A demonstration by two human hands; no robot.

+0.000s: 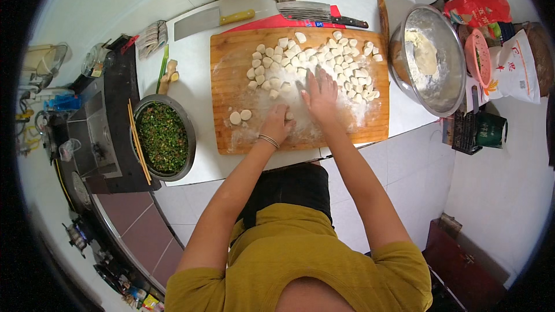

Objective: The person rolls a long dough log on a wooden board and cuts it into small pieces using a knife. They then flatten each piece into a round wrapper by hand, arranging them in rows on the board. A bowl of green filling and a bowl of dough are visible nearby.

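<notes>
Many small pieces of white dough [347, 68] lie scattered over the far half of a wooden cutting board [231, 85] dusted with flour. My right hand [321, 97] rests on the floured board at the near edge of the pieces, its fingers spread and holding nothing. Lower and to the left, my left hand [276, 123] is curled at the board, with a dough piece [289, 115] showing at its fingers. Two round dough pieces [235, 118] sit apart from the rest, left of my left hand.
Behind the board lie a yellow-handled cleaver [199, 23] and a black-handled knife [306, 10]. A bowl of chopped green filling [163, 138], with chopsticks [139, 141] across its rim, stands left. On the right, a steel bowl [448, 75] contains dough and flour.
</notes>
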